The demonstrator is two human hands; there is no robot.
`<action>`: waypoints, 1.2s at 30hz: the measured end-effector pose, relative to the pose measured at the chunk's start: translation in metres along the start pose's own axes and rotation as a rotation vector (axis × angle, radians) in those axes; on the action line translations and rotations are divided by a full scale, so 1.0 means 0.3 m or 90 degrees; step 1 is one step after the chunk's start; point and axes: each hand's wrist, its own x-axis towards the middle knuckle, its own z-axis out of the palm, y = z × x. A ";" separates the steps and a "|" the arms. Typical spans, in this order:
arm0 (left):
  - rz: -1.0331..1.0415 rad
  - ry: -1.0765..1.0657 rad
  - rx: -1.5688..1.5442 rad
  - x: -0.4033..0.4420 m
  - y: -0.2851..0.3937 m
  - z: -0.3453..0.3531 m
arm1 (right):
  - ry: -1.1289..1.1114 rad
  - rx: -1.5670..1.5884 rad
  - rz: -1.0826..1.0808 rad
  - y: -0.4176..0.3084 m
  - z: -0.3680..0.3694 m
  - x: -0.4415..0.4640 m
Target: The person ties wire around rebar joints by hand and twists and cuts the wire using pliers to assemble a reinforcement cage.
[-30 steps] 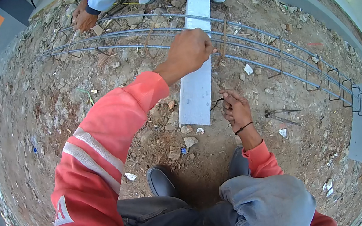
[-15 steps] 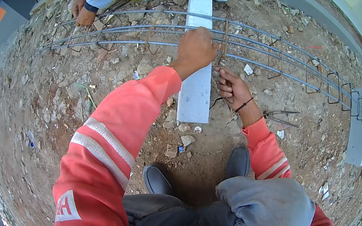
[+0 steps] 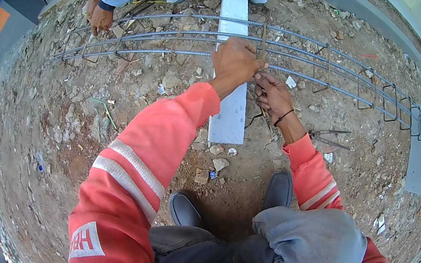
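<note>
My left hand [image 3: 235, 64] is closed over the lower steel bar of a long rebar cage [image 3: 320, 61], beside a rusty stirrup [image 3: 263, 38]; its fingers hide the grip point. Just below, my right hand [image 3: 274, 96] is pinched shut, fingertips almost touching the left hand's fingers. A thin dark strand of tie wire [image 3: 254, 119] shows by its palm; what lies between the fingertips is too small to see. A white board [image 3: 231, 114] lies across under the bars. Pliers [image 3: 331, 137] with spread handles rest on the ground right of my right wrist.
Opposite me a person's hands [image 3: 100, 18] are at the far left end of the bars. Another white board [image 3: 418, 153] lies under the cage's right end. Rubble [image 3: 202, 176] covers the ground near my shoes [image 3: 184, 208]. A low wall [image 3: 368, 13] runs along the right.
My left hand has shifted slightly right and down along the bar, toward my right hand. My right fingertips have come up close to it. The other person's hands barely moved.
</note>
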 end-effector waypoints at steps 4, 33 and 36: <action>-0.025 -0.038 0.022 0.011 0.020 -0.009 | 0.002 -0.051 -0.017 -0.016 0.003 0.009; 0.156 -0.041 0.066 0.002 0.020 -0.015 | 0.231 -0.979 -0.309 -0.320 0.032 0.011; 0.115 -0.056 0.033 0.002 0.037 -0.017 | 0.356 -0.888 -0.516 -0.269 0.016 -0.077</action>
